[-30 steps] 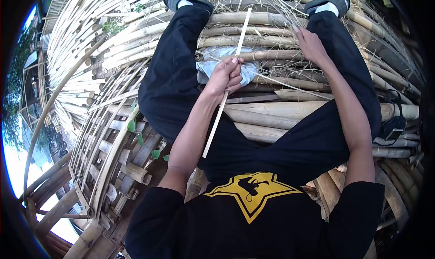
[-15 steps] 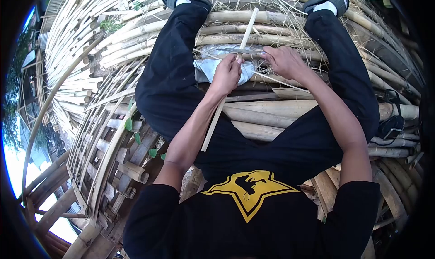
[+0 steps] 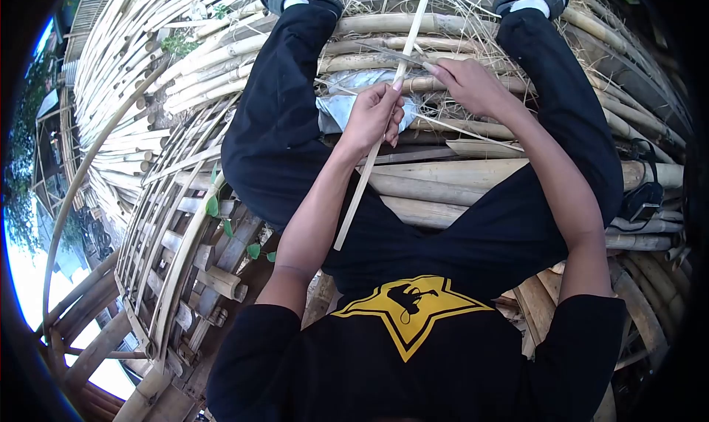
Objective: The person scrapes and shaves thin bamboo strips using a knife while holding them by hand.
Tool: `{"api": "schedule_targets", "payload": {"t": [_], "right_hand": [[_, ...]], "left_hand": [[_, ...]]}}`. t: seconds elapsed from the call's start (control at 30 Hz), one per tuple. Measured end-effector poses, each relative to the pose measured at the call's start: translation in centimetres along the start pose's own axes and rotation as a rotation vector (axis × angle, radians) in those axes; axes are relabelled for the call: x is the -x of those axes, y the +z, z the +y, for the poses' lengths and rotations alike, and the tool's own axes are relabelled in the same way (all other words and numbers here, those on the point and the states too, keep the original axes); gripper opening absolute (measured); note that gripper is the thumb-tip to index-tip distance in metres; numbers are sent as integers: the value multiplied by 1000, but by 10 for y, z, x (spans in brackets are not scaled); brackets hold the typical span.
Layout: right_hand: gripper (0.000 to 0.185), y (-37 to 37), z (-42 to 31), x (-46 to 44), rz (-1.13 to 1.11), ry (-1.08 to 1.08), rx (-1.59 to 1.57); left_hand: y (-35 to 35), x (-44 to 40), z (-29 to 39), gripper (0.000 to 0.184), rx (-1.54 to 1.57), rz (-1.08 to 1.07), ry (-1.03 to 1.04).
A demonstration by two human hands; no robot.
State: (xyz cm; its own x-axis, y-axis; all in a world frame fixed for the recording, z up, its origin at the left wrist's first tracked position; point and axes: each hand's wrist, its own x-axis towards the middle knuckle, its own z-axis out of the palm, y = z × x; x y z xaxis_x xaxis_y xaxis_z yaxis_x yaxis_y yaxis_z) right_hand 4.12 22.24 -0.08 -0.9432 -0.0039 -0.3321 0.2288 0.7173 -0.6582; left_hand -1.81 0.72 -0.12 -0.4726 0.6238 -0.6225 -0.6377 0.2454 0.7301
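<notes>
A long pale bamboo strip (image 3: pixel 360 202) runs slantwise from over my lap to beyond my hands. My left hand (image 3: pixel 378 114) is closed round its middle, thumb pointing along it. In my closed right hand (image 3: pixel 470 84) is a knife (image 3: pixel 395 54), its thin blade lying across the strip above my left hand. The knife's handle is hidden by my fingers. Beneath the strip and my left hand lies a pale blue-white cloth (image 3: pixel 340 110), on the bamboo poles between my legs.
Bamboo poles (image 3: pixel 428 189) form the surface under me, with shavings (image 3: pixel 473 19) strewn between my feet. A woven bamboo frame (image 3: pixel 159 237) stands at left, beside a green-leaved plant (image 3: pixel 213 204). A dark strapped object (image 3: pixel 641 200) lies at right.
The knife and my right hand have shifted away from me along the strip, and the blade is now more slanted. The strip's far end has moved slightly outward and right.
</notes>
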Motion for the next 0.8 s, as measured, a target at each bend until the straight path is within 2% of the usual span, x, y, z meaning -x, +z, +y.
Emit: {"api": "schedule_targets", "payload": {"t": [0.13, 0.4, 0.6, 0.8], "right_hand": [[46, 8, -12, 10, -61, -22, 101], [43, 1, -9, 10, 2, -23, 95], [45, 5, -4, 11, -6, -62, 104], [42, 8, -9, 16, -16, -57, 73]], "left_hand": [[-5, 2, 3, 26, -21, -66, 12], [4, 4, 5, 24, 107, -31, -24], [-2, 2, 4, 23, 87, -115, -33], [5, 3, 4, 23, -39, 51, 44]]}}
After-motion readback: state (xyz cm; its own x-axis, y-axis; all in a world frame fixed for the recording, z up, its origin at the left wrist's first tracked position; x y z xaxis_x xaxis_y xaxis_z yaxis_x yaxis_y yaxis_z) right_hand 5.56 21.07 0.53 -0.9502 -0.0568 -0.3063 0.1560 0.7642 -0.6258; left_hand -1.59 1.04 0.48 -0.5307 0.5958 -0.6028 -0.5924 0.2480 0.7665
